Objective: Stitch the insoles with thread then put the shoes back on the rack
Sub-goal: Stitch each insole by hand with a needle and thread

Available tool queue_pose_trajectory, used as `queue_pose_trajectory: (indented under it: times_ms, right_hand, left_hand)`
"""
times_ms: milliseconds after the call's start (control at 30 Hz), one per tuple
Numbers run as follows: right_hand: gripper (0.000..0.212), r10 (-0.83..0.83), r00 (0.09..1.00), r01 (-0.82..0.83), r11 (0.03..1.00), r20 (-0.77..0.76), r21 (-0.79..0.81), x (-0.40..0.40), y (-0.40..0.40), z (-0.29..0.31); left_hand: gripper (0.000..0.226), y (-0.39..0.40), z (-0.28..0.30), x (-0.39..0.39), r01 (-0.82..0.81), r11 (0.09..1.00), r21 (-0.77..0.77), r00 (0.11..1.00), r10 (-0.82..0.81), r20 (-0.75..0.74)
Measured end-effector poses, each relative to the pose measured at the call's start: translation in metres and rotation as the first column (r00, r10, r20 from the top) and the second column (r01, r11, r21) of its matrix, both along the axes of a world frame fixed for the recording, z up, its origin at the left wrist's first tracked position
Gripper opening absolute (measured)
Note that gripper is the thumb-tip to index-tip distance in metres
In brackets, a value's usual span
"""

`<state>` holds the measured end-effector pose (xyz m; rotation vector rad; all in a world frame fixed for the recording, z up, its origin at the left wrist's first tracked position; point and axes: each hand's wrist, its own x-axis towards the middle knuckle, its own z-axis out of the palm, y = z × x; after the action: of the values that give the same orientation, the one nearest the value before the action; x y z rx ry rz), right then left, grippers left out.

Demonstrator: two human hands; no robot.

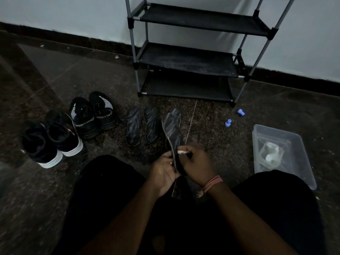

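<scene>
A dark patterned insole (172, 128) stands on edge above my lap, toe pointing away. My left hand (163, 173) grips its near end from the left. My right hand (196, 162) pinches something small and white at the insole's right edge, and a thin pale thread (191, 120) runs up from there toward the rack. Two more insoles (142, 125) lie flat on the floor. Two pairs of black shoes (92, 115), (51, 138) stand to the left. The black shoe rack (185, 57) stands against the wall.
A clear plastic tub (301, 172) with a small clear box and white thread inside sits at my right knee. Two small blue caps (228, 123), (241, 112) lie on the dark stone floor near the rack's right leg. My dark-clad legs fill the foreground.
</scene>
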<state>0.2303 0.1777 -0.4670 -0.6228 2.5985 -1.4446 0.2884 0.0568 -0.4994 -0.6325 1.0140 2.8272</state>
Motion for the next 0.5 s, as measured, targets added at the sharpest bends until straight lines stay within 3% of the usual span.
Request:
queue_pose_trajectory:
  times_ms: [133,300,433,500]
  right_hand:
    - [0.013,0.119,0.991,-0.116,0.992,-0.068,0.047,0.000,-0.002,0.000]
    - [0.020,0.365,0.929,-0.353,0.924,-0.059,0.147,0.021,-0.009,-0.002]
    - [0.014,0.334,0.934,-0.308,0.933,-0.129,0.187,0.030,-0.016,0.004]
    - [0.010,0.320,0.918,-0.272,0.938,-0.236,0.216,0.027,-0.016,0.008]
  left_hand:
    - [0.041,-0.006,0.001,0.000,-0.011,0.992,0.123,1.000,0.009,0.017]
    - [0.079,-0.010,0.001,-0.002,-0.079,0.989,0.125,0.990,0.063,0.125]
    - [0.096,-0.011,-0.002,-0.006,-0.116,0.979,0.165,0.983,0.089,0.161]
    - [0.100,-0.009,0.001,-0.006,-0.078,0.987,0.138,0.989,0.058,0.137]
